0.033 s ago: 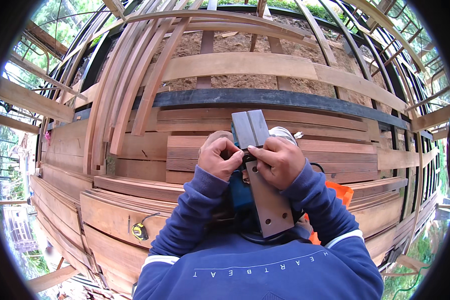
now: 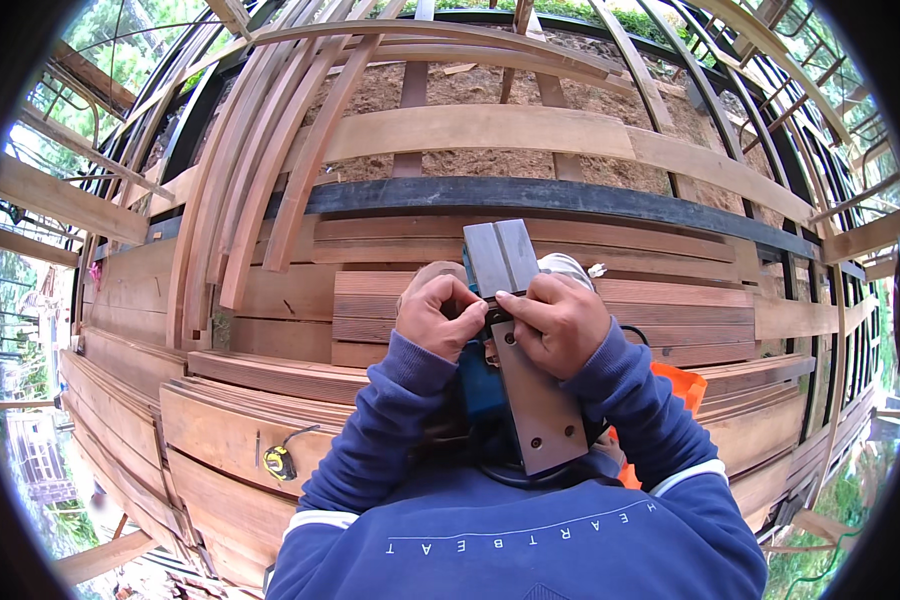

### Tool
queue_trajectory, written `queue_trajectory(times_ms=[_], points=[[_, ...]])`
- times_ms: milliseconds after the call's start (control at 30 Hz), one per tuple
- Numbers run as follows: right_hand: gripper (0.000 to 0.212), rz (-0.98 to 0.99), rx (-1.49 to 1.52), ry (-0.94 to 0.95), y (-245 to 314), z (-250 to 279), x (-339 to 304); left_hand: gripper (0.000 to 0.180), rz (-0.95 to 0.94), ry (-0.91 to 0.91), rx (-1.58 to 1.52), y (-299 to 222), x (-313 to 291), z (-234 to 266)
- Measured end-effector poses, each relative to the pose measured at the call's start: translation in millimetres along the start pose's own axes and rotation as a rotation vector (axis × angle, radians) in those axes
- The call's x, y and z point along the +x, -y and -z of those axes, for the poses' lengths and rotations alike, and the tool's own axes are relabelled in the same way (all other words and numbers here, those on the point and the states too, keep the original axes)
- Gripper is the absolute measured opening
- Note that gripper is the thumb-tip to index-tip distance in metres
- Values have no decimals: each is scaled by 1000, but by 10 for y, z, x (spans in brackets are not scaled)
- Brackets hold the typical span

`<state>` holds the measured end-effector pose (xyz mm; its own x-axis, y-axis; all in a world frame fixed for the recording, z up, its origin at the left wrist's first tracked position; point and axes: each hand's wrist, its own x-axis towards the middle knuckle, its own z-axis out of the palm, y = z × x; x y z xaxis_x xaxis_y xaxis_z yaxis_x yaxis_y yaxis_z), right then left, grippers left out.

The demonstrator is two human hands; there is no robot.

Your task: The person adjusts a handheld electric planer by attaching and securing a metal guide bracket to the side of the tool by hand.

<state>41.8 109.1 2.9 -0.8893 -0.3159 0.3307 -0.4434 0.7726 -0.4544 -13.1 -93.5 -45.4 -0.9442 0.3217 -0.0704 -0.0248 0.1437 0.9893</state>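
An electric hand planer (image 2: 540,405) with a blue body lies upside down in front of me, its flat metal sole facing up. Across the sole runs a dark cutter gap. At the left end of that gap my left hand (image 2: 438,315) is closed, thumb and forefinger pinched together. My right hand (image 2: 562,322) is closed over the opposite side, a fingertip pressed at the edge of the gap. Whatever small part the fingers grip there is too hidden to name. The far sole plate (image 2: 500,255), with a groove along it, extends beyond both hands.
Stacked grooved deck boards (image 2: 670,310) lie beyond and beside the planer. A yellow and black tape measure (image 2: 280,462) rests on boards at the left. Long timber strips (image 2: 305,160) stretch away at the far left. Something orange (image 2: 678,385) shows beside my right arm.
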Motion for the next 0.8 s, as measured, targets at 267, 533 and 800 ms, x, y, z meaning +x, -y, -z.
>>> queue_trajectory(times_ms=[267,533,800], points=[[35,5,28,-34,1,6,4,15,-29,-18,-11,39,9,-9],[31,-183,61,-154,-49,78,-136,16,-14,-21,-38,23,2,-10],[28,-152,69,-138,-78,26,-182,15,19,-3,-33,37,0,-3]])
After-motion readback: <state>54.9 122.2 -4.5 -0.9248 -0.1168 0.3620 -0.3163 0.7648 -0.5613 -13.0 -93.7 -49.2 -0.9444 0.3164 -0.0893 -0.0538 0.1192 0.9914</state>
